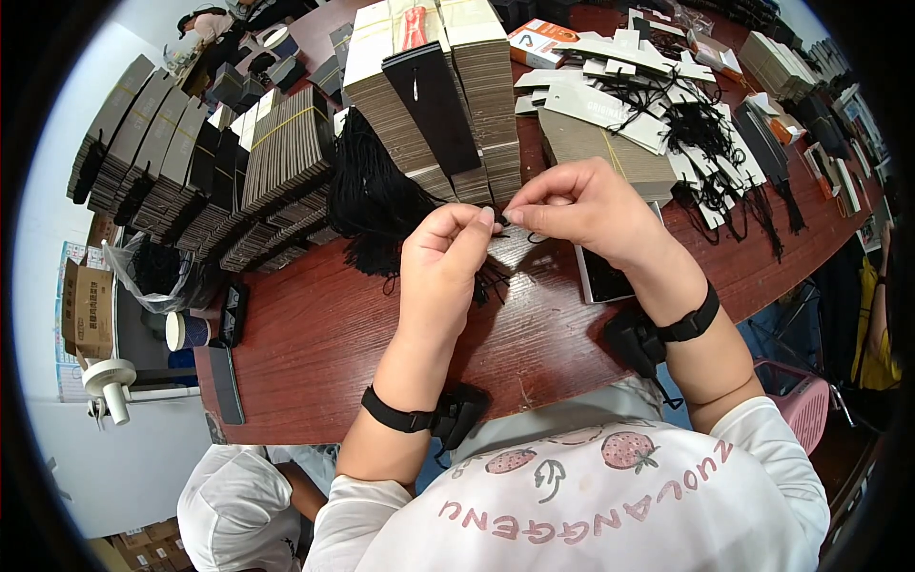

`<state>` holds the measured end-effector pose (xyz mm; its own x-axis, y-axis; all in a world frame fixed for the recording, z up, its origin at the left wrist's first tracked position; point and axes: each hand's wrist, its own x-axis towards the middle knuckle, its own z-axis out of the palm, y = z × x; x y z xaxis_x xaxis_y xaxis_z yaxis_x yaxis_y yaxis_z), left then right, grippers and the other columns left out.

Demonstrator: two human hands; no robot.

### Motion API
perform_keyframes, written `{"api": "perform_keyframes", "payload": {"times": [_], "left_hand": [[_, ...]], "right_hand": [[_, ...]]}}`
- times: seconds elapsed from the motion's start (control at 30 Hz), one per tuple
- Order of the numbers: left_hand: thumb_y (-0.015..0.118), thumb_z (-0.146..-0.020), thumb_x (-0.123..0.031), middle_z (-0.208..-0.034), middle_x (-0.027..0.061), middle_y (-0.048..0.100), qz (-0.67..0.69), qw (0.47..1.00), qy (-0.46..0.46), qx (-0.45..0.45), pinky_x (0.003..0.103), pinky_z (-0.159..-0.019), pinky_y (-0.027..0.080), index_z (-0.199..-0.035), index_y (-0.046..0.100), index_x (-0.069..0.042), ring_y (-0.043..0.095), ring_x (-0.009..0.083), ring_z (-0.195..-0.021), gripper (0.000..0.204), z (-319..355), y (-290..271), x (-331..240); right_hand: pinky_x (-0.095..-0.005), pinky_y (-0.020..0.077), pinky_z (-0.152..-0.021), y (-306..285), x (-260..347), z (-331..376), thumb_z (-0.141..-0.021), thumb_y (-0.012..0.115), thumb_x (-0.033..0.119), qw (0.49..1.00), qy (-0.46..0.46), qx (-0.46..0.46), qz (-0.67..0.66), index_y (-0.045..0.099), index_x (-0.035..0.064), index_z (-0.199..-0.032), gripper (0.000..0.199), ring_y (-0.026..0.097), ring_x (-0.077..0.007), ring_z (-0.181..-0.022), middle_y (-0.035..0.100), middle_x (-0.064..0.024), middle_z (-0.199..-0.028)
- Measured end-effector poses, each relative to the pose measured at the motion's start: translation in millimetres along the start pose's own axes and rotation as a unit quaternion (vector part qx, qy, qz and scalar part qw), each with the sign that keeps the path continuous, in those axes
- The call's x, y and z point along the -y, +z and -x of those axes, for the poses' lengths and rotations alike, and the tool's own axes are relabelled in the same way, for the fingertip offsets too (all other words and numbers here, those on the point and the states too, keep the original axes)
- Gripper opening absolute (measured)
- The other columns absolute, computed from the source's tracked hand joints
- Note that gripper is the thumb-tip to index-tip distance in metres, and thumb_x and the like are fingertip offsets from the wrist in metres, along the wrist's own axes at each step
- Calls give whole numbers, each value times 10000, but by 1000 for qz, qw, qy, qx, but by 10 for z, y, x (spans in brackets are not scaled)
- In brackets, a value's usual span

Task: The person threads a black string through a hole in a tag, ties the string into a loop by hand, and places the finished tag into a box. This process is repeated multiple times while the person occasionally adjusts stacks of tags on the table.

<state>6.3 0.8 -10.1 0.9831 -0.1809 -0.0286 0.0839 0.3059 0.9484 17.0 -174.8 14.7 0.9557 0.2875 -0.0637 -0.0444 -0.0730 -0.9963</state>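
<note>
Grip: the left hand (pixel 440 262) and the right hand (pixel 583 212) meet at mid-frame, thumb and forefinger of each pressed together on a thin black cord (pixel 502 227); the fingertips nearly touch.
Cord: held just above the tabletop, a loop or loose end trailing down under the left hand; too fine to tell whether it is knotted.
Step in hand: it looks like the cord is being threaded or tied, one piece at a time.
Next move: it seems to call for a fine pull with both pinches kept tight, then a reach for a tag.
Black card (pixel 607 276): flat on the table, right under the right wrist.
Cord bundle (pixel 374 195): a thick black tassel just left of the hands.
Tag stacks (pixel 434 95): tall brown piles above centre, a long black tag (pixel 431 105) leaning on them.
Loose tags (pixel 648 105): pale, corded, scattered at upper right.
Table (pixel 315 353): dark red wood.
</note>
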Motion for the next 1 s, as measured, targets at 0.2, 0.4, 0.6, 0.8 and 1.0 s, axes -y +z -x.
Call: {"api": "perform_keyframes", "payload": {"times": [0.2,0.4,0.6,0.8,1.0], "left_hand": [[568,-864,-122,-667,2,526,8,1000,-3,7,204,-535,345,-806,582,-16,418,57,-555,122,-7,-27,-18],[565,-886,-160,-662,-33,525,3,998,-52,28,172,-518,316,-809,611,-19,394,17,-573,167,4,9,-51],[514,-913,-144,-654,-11,499,-15,997,26,67,200,-492,288,-762,556,-33,355,43,-536,193,4,-41,-4],[523,-900,-138,-616,-19,468,42,998,38,39,215,-487,270,-736,542,-29,334,49,-519,197,-9,-39,2],[539,-876,-158,-848,54,576,86,993,-6,82,229,-723,399,-833,501,-44,502,99,-746,128,-43,-95,-2]], "right_hand": [[-172,280,-458,15,0,17,-766,675,61,1000,-14,-18,-18,674,-12,-825,94,386,1,-509,490,69,-553],[-175,266,-451,34,-6,10,-771,671,61,1000,-10,-7,-8,668,-7,-815,81,350,3,-491,455,86,-536],[-185,247,-438,11,-10,-3,-772,675,71,1000,-21,9,-19,661,4,-793,71,332,4,-483,439,95,-532],[-200,428,-597,-67,25,-5,-778,662,60,999,-3,32,-26,655,-20,-798,83,535,-55,-663,625,-22,-719],[-173,387,-559,-37,-69,2,-793,656,72,993,-80,76,-39,632,4,-781,73,485,-28,-628,576,22,-697]]}}
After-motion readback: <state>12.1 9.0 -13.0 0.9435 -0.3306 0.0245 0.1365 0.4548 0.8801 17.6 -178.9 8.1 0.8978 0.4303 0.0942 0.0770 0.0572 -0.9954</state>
